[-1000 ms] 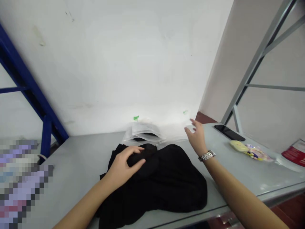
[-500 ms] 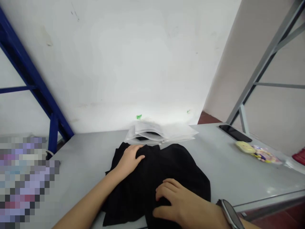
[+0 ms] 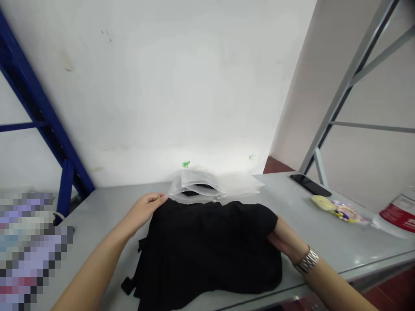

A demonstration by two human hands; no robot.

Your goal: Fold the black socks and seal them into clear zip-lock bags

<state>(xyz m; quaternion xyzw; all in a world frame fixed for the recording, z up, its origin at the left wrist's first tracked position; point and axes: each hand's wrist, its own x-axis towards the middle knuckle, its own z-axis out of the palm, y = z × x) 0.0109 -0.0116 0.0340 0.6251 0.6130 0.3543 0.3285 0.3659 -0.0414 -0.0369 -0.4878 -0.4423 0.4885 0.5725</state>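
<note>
A black garment (image 3: 207, 250) lies spread over the front of the grey table, with small dark tabs sticking out along its left edge. My left hand (image 3: 147, 209) pinches its upper left corner between thumb and fingers. At the right side, my right hand (image 3: 282, 237) reaches under a raised fold of the same cloth and holds it up, the fingertips hidden by the fabric. A metal-banded watch (image 3: 307, 260) circles my right wrist. Just behind the garment sit several translucent white bags (image 3: 240, 185), one gaping with something black inside.
The grey table (image 3: 292, 203) meets a white wall. On its right are a black phone (image 3: 310, 185), a yellow item (image 3: 323, 203), a colourful small packet (image 3: 348, 212) and a red-labelled bottle (image 3: 400, 214). A blue metal frame (image 3: 48, 112) stands left, a grey one (image 3: 337, 103) right. Pixelated items are at left.
My left hand has moved from resting on the cloth to its upper left corner. My right hand has shifted right and under the cloth, which now spreads wider. The view has turned slightly right.
</note>
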